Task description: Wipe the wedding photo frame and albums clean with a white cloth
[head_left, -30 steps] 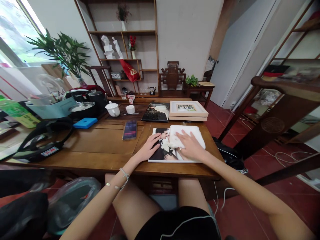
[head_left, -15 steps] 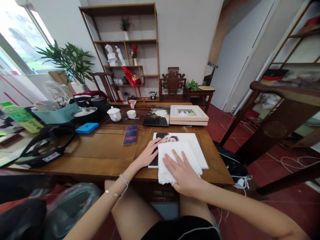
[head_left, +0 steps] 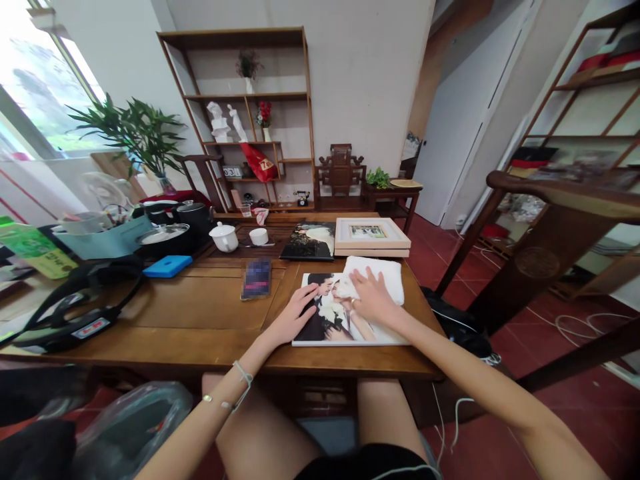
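Observation:
A photo panel point(head_left: 331, 320) with a picture of a couple lies flat at the table's near edge. Flat on its left side rests my left hand point(head_left: 299, 308), fingers stretched out. Over the panel's upper right part, my right hand point(head_left: 373, 297) presses with spread fingers on a folded white cloth point(head_left: 393, 277). The cloth covers that corner of the panel and reaches past its far edge. The palm hides part of the cloth.
Behind the panel lie a dark photo panel point(head_left: 307, 241) and a pale framed picture point(head_left: 373, 235). To the left are a phone point(head_left: 256, 279), a white teapot point(head_left: 223, 237), a small cup point(head_left: 259, 236), a blue box point(head_left: 167, 267) and a black headset point(head_left: 85, 307). A wooden chair point(head_left: 540, 260) stands at the right.
My right hand has slid the cloth away from me toward the panel's far right corner, uncovering the couple's picture. My left hand stays on the panel's left side. The view has tilted slightly up.

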`<control>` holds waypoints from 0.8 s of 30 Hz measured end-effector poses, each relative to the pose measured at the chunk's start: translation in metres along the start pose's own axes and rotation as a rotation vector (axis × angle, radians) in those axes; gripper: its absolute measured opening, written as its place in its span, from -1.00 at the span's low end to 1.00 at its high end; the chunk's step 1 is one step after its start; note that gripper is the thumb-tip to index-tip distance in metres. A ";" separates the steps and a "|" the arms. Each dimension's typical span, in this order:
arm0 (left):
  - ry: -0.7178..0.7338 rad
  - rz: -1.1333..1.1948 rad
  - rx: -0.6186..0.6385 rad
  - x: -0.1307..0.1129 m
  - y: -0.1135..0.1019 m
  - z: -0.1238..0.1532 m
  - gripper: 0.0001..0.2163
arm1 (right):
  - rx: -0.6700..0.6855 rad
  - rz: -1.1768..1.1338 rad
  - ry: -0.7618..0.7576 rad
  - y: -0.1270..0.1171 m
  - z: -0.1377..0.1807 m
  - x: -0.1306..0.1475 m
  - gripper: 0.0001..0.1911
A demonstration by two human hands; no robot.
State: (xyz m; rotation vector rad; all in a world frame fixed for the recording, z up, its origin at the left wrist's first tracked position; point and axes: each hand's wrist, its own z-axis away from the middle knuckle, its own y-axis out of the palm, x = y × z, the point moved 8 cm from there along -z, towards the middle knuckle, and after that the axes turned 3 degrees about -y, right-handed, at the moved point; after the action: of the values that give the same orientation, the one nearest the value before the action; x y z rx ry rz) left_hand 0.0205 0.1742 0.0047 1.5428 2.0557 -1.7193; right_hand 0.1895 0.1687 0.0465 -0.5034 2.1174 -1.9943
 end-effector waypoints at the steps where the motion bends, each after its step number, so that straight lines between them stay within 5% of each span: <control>1: 0.006 0.000 -0.006 0.000 0.000 0.000 -0.59 | 0.002 -0.001 -0.047 0.003 0.007 0.014 -0.26; 6: 0.026 0.020 -0.021 0.000 0.000 0.000 -0.59 | 0.059 -0.044 -0.332 0.017 0.071 0.082 -0.19; 10: 0.025 0.032 -0.010 0.000 0.000 0.001 -0.58 | 0.114 -0.081 -0.382 0.013 0.099 0.094 -0.21; 19: 0.003 0.010 -0.006 0.001 0.001 0.000 -0.58 | 0.047 0.016 -0.094 0.002 -0.001 0.015 -0.30; 24: -0.002 0.060 -0.030 0.003 0.000 -0.001 -0.60 | -0.021 0.079 -0.096 -0.004 -0.004 0.044 -0.29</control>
State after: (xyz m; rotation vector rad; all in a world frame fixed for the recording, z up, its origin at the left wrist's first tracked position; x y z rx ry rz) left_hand 0.0199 0.1766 0.0033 1.5767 2.0030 -1.6617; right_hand 0.1476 0.1562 0.0553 -0.5009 2.0697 -1.8691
